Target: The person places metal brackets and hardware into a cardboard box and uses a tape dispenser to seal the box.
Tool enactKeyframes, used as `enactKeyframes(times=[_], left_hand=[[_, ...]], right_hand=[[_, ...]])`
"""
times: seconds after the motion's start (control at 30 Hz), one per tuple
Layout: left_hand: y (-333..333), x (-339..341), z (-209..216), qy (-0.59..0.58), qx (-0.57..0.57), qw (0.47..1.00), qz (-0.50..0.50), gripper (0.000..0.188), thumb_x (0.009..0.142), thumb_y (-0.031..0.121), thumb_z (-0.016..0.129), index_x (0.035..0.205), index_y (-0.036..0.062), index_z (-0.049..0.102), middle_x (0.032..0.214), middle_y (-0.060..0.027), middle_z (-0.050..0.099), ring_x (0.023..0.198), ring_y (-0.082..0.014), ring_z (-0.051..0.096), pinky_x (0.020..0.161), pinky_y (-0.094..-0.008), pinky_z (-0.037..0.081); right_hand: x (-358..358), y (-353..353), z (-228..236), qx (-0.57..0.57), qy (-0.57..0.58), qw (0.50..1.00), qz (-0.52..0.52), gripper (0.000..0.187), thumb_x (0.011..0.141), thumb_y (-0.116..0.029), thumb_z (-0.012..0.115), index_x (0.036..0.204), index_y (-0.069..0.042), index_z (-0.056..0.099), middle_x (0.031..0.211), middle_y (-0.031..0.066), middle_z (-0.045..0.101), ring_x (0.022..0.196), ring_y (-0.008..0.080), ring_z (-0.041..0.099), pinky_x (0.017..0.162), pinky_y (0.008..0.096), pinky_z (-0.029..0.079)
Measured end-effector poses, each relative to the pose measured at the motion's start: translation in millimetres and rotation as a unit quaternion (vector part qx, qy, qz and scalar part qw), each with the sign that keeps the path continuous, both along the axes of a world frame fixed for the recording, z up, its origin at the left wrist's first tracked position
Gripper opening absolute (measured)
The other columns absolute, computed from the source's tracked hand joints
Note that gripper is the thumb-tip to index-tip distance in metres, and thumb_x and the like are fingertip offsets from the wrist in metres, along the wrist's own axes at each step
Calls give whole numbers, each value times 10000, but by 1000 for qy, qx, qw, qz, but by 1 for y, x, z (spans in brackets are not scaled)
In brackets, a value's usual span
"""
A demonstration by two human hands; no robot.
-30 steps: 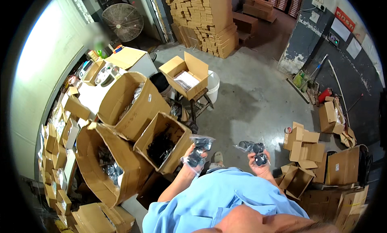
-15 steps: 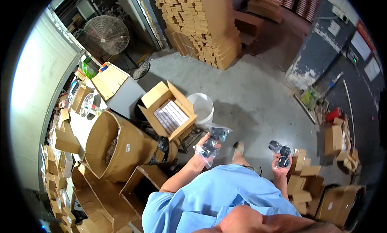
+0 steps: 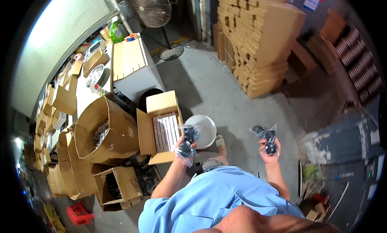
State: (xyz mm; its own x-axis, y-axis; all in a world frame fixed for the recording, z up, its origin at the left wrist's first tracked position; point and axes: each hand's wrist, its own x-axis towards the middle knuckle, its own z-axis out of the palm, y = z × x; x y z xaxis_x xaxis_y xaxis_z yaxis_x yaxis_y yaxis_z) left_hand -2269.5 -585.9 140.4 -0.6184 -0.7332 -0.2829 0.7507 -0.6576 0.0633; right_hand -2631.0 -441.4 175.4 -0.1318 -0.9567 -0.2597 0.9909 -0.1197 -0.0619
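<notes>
My left hand (image 3: 179,152) is closed round see-through plastic bags of black round parts (image 3: 187,146); their exact kind cannot be made out. Similar bagged black parts (image 3: 270,142) are in my right hand (image 3: 269,155), which is raised out to the right over the floor. Just beyond my left hand stands an open carton (image 3: 144,130) with its flaps up, packed with a row of flat whitish boxes (image 3: 164,130). A white bucket (image 3: 207,142) sits to the right of that carton, partly behind the left hand's bags.
On the left are a large open carton (image 3: 121,132), a smaller carton (image 3: 128,184) with black items, and a cluttered worktable (image 3: 84,96). A white cabinet (image 3: 141,78) and a standing fan (image 3: 171,51) are farther off. Flat cartons form a tall stack (image 3: 278,35) at the back.
The view has swung to the right, with the fan, carton stack and worktable shifting in it. Both hands still hold their bags, and the left one now appears closer to the open carton.
</notes>
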Motion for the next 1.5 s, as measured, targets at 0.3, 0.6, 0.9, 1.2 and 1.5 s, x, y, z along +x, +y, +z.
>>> enactKeyframes(times=[0.3, 0.6, 0.9, 1.2, 1.5], left_hand=[[-176, -116, 21, -45, 108, 992, 48, 297, 891, 428, 437, 974, 182, 582, 754, -123, 593, 457, -237, 547, 355, -335, 499], [-336, -159, 7, 39, -14, 982, 183, 158, 874, 277, 527, 947, 151, 588, 923, -87, 607, 641, -256, 558, 427, -319, 502], [-436, -161, 5, 31, 23, 930, 366, 267, 873, 338, 498, 977, 121, 615, 854, -82, 622, 582, -233, 567, 390, -310, 503], [-470, -69, 11, 12, 25, 830, 556, 410, 862, 487, 460, 1022, 120, 550, 692, -119, 544, 471, -235, 572, 431, -353, 539], [-576, 76, 51, 21, -98, 788, 608, 485, 882, 455, 438, 1165, 64, 476, 770, -144, 550, 507, -251, 578, 482, -385, 547]], right_hand=[[-72, -221, -7, 37, 36, 980, 194, 387, 810, -258, 603, 1183, -189, 530, 1011, 53, 565, 862, 243, 536, 647, 357, 494], [-177, -427, -24, 73, -25, 969, 234, 289, 816, -269, 598, 1074, -139, 593, 990, 35, 585, 836, 211, 534, 652, 346, 512], [-160, -681, 0, 84, 17, 897, 433, 298, 801, -266, 623, 1054, -114, 582, 959, 61, 566, 838, 213, 539, 640, 330, 508], [38, -881, -18, 67, -19, 758, 649, 279, 786, -228, 628, 1026, -90, 590, 919, 64, 600, 825, 210, 547, 639, 339, 503], [246, -984, 14, 3, -73, 675, 734, 342, 795, -231, 617, 1109, -113, 553, 1006, 62, 558, 838, 192, 519, 653, 310, 496]])
